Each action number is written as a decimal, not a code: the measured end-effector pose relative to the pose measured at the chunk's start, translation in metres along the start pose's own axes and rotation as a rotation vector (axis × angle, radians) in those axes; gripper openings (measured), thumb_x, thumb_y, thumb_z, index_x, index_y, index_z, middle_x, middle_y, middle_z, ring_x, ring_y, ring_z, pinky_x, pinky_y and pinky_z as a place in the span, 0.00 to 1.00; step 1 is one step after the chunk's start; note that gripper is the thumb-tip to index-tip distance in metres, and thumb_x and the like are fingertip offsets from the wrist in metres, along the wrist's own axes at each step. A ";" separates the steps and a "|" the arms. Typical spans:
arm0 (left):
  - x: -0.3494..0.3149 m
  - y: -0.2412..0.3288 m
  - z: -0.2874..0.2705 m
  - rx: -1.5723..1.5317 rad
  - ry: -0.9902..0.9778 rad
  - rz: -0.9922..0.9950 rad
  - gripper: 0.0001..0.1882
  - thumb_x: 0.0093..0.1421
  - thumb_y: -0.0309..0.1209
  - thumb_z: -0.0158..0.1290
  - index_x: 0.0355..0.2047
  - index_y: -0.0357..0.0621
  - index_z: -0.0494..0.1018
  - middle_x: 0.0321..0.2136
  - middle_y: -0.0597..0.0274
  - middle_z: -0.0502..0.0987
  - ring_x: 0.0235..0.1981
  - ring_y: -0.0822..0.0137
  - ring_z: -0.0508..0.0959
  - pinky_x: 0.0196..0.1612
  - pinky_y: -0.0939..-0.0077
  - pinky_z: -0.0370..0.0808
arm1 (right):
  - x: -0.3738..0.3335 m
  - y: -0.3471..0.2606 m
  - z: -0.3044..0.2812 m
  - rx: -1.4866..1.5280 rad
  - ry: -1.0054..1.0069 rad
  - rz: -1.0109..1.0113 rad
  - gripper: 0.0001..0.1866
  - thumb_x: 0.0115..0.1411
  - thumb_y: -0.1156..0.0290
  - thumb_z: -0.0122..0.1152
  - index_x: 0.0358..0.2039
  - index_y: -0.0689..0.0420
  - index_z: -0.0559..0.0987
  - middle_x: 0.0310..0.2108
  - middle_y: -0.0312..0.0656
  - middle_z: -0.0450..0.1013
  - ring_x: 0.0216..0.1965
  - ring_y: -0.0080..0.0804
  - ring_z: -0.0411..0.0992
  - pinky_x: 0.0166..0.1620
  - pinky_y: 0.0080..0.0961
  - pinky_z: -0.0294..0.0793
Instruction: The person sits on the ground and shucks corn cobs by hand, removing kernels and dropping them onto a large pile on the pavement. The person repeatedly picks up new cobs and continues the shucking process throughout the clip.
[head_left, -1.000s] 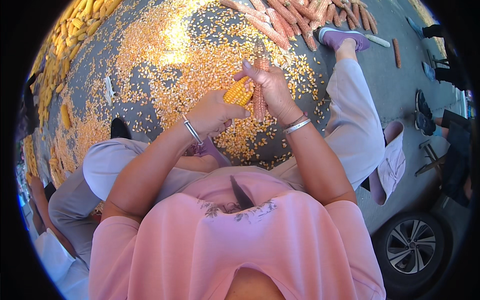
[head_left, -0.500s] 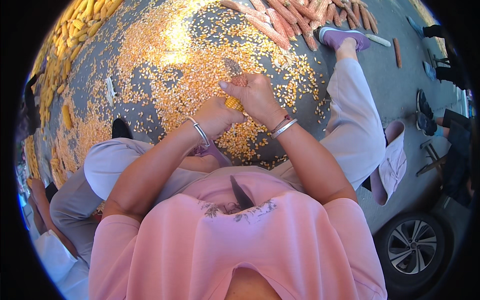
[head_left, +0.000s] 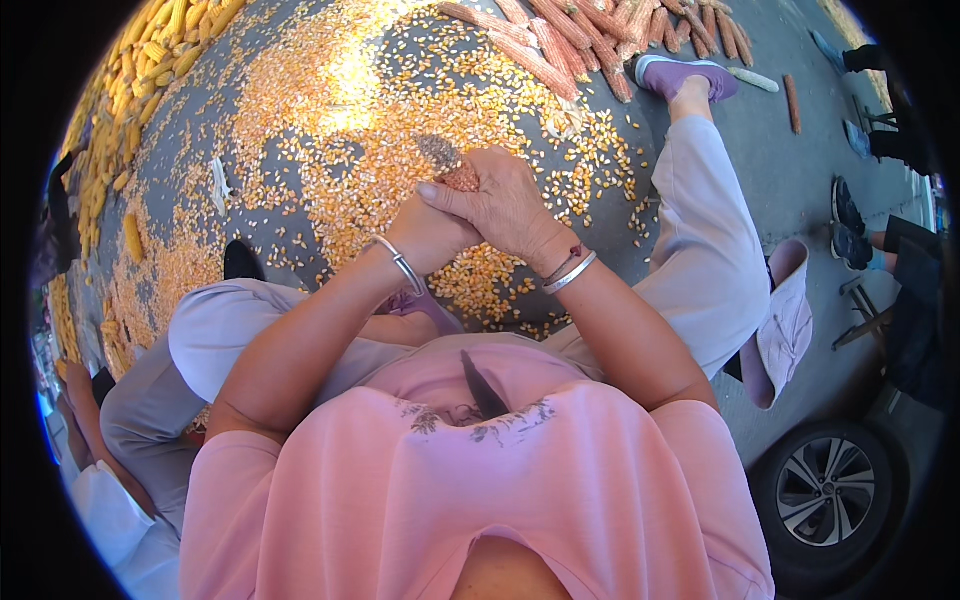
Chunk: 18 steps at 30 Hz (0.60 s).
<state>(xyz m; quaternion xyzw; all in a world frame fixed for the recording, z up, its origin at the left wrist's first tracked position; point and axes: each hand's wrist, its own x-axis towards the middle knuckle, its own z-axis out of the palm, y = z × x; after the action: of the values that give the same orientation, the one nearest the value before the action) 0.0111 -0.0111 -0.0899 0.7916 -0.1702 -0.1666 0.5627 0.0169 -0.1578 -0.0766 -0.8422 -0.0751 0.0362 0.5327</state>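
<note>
My right hand [head_left: 505, 205] is closed round a bare reddish corncob [head_left: 460, 178], whose grey, ragged end [head_left: 438, 152] pokes out beyond the fingers. Pressed against it from below is my left hand [head_left: 432, 235], also closed, with the right thumb lying across it. The yellow ear of corn between the palms is now covered by my fingers; whether it joins the cob I cannot tell. Loose kernels [head_left: 360, 180] lie thickly spread on the dark ground beneath and beyond both hands.
A heap of unshelled ears [head_left: 130, 90] rises at the far left. Stripped cobs [head_left: 590, 35] are piled beyond my outstretched right foot [head_left: 690, 80]. A car wheel [head_left: 825, 485] stands at the lower right, other people's feet [head_left: 850, 225] at the right edge.
My hands have come closer together, the right shifting slightly down and left over the left. The cob's grey end swung leftward, and the yellow kernels between my hands went out of sight.
</note>
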 end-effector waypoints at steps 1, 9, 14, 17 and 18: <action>-0.003 -0.003 0.000 0.069 -0.005 -0.079 0.22 0.46 0.38 0.62 0.38 0.35 0.77 0.27 0.44 0.80 0.29 0.49 0.81 0.37 0.61 0.77 | -0.001 0.004 0.006 -0.136 0.030 -0.115 0.27 0.53 0.48 0.72 0.27 0.66 0.82 0.16 0.45 0.74 0.19 0.29 0.73 0.26 0.33 0.73; -0.008 0.022 -0.012 0.448 -0.105 -0.474 0.21 0.47 0.38 0.61 0.35 0.31 0.75 0.28 0.40 0.80 0.31 0.47 0.82 0.38 0.57 0.77 | 0.011 0.022 0.013 0.165 0.180 0.131 0.22 0.54 0.54 0.72 0.22 0.64 0.80 0.13 0.45 0.71 0.17 0.32 0.72 0.25 0.34 0.71; -0.004 0.034 -0.005 0.415 -0.073 -0.297 0.21 0.47 0.38 0.62 0.34 0.32 0.75 0.25 0.43 0.79 0.30 0.49 0.82 0.36 0.58 0.77 | 0.020 0.073 -0.001 0.514 0.220 0.358 0.24 0.55 0.52 0.72 0.22 0.64 0.79 0.12 0.40 0.70 0.12 0.29 0.67 0.18 0.31 0.67; -0.003 0.018 -0.010 0.061 -0.105 -0.279 0.19 0.51 0.37 0.63 0.37 0.37 0.74 0.20 0.55 0.76 0.19 0.65 0.75 0.24 0.71 0.69 | 0.015 0.043 -0.012 0.627 0.152 0.434 0.22 0.57 0.52 0.69 0.27 0.62 0.80 0.21 0.37 0.74 0.22 0.22 0.70 0.24 0.22 0.68; -0.001 0.023 -0.011 -0.095 -0.128 -0.273 0.18 0.52 0.36 0.63 0.38 0.39 0.74 0.18 0.60 0.74 0.15 0.72 0.72 0.18 0.77 0.66 | 0.013 0.037 -0.014 0.626 0.153 0.432 0.23 0.58 0.51 0.68 0.27 0.63 0.80 0.21 0.37 0.74 0.20 0.22 0.70 0.23 0.21 0.68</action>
<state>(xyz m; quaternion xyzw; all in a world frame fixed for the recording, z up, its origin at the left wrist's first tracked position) 0.0138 -0.0086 -0.0641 0.7676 -0.0883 -0.2996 0.5596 0.0349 -0.1836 -0.1037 -0.6354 0.1588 0.1058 0.7483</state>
